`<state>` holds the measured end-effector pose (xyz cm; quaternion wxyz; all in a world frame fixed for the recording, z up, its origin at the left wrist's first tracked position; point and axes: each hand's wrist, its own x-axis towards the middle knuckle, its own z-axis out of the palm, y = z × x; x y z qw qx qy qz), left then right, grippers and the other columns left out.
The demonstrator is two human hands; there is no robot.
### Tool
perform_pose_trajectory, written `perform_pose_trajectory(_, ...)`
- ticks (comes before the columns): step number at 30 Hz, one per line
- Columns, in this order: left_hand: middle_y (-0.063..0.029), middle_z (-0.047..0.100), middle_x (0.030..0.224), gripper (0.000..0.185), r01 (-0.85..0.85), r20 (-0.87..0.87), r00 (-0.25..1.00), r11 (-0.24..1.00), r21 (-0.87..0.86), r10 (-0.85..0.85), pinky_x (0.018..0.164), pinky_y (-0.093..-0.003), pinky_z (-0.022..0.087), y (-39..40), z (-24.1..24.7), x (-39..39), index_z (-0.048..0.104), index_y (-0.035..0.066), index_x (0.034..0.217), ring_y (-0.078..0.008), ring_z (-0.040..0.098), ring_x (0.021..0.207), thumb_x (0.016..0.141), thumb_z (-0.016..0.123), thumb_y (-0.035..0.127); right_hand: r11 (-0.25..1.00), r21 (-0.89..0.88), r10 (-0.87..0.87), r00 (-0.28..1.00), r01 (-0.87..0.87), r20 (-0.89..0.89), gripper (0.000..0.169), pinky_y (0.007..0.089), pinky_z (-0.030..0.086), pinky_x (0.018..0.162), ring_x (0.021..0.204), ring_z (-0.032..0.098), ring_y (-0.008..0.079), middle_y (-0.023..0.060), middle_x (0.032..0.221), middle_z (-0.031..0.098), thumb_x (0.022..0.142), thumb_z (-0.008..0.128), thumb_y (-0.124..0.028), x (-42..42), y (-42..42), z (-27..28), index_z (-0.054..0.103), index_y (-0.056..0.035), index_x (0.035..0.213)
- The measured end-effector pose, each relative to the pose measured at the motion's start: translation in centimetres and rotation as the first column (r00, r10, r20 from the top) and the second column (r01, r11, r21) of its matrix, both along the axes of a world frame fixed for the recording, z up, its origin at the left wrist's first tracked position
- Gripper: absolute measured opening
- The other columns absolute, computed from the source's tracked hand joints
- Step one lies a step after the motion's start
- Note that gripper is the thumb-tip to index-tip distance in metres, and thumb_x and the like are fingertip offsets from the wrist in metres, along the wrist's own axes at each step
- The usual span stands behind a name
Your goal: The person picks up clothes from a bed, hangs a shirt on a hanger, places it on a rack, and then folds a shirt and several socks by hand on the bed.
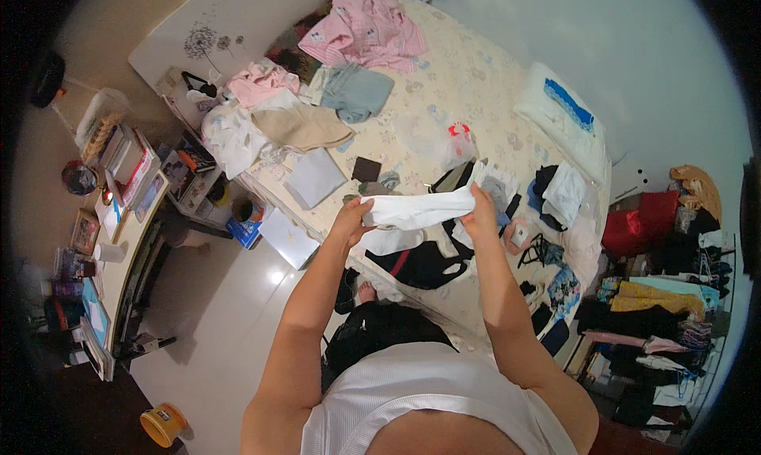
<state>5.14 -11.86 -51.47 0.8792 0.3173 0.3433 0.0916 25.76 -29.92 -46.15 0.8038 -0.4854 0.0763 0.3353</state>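
Observation:
Stretched between my two hands, above the near edge of the bed, is a white cloth item [420, 210], perhaps a sock. My left hand [351, 220] grips its left end, and my right hand [479, 212] pinches the other end. Below it on the mattress lie another white piece [392, 241] and a black garment with a red stripe [419, 266]. A dark square item [366, 169] and small grey rolled cloths [389, 180] rest just beyond my left hand. Close to my right hand are several crumpled dark, grey and white clothes [493, 187].
Pink striped clothing [371, 30], grey-blue folded cloth [357, 92] and beige cloth [303, 127] lie across the bed. A pillow [562, 122] sits at the far right. A cluttered desk [140, 217] stands left, a yellow bucket [162, 425] on the floor, a loaded clothes rack [660, 300] right.

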Motion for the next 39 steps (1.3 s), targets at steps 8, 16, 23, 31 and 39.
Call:
perform_pose_trajectory(8, -0.0086, 0.054, 0.092, 0.021, -0.517, -0.134, 0.849, 0.755, -0.402, 0.511, 0.08, -0.0442, 0.045, -3.7, -9.0, 1.1, 0.049, 0.005, 0.094, -0.0264, 0.054, 0.084, 0.078, 0.044, 0.018, 0.942, -0.32, 0.034, 0.979, -0.098, -0.199, 0.051, 0.023, 0.034, 0.041, 0.056, 0.052, 0.0114, -0.0008, 0.069, 0.051, 0.076, 0.051, -0.061, -3.7, -0.5, -3.3, 0.049, -0.0104, 0.085)
perform_pose_trajectory(16, -0.0009, 0.05, 0.065, 0.013, -0.448, -0.213, 0.872, 0.894, 0.018, 0.441, 0.057, -0.0275, 0.039, -5.3, -13.3, -3.9, 0.052, 0.008, 0.067, -0.0137, 0.05, 0.063, 0.075, 0.049, 0.018, 0.89, -0.136, 0.301, 0.785, -0.435, -0.542, 0.026, 0.0282, 0.039, 0.054, 0.062, 0.051, 0.0138, 0.0002, 0.067, 0.051, 0.077, 0.065, -0.034, -2.4, -8.6, -13.5, 0.052, -0.0118, 0.078)
perform_pose_trajectory(23, -0.0006, 0.059, 0.077, 0.023, 0.301, -0.502, 0.846, 0.938, 0.174, -0.178, 0.06, -0.0223, 0.041, -10.2, -13.1, -5.8, 0.06, 0.002, 0.081, -0.007, 0.051, 0.067, 0.078, 0.065, 0.024, 0.926, -0.105, 0.262, 0.817, -0.363, -0.514, 0.02, 0.0288, 0.042, 0.068, 0.075, 0.053, 0.0129, -0.0021, 0.075, 0.055, 0.079, 0.064, -0.031, -3.3, -9.5, -20.5, 0.056, -0.013, 0.079)
perform_pose_trajectory(31, 0.001, 0.057, 0.077, 0.014, 0.104, -0.41, 0.909, 0.917, 0.385, 0.069, 0.061, -0.0228, 0.04, -6.1, -13.2, -4.6, 0.061, 0.005, 0.084, -0.0067, 0.049, 0.068, 0.08, 0.06, 0.019, 0.769, -0.542, 0.405, 0.914, -0.339, 0.004, 0.037, 0.0246, 0.034, 0.056, 0.061, 0.039, 0.0087, -0.0016, 0.064, 0.046, 0.08, 0.061, -0.036, -2.3, -3.8, -25.2, 0.055, 0.0, 0.072)
perform_pose_trajectory(39, -0.0052, 0.059, 0.081, 0.031, -0.019, -0.427, 0.882, 0.92, 0.392, 0.2, 0.063, -0.0242, 0.044, 0.6, -17.2, -0.1, 0.057, 0.001, 0.097, -0.0116, 0.054, 0.07, 0.078, 0.064, 0.025, 0.726, -0.536, 0.493, 0.869, -0.43, -0.03, 0.033, 0.0237, 0.037, 0.054, 0.057, 0.043, 0.0082, -0.0009, 0.065, 0.052, 0.082, 0.059, -0.032, 0.1, 1.0, -25.9, 0.058, 0.0008, 0.076)
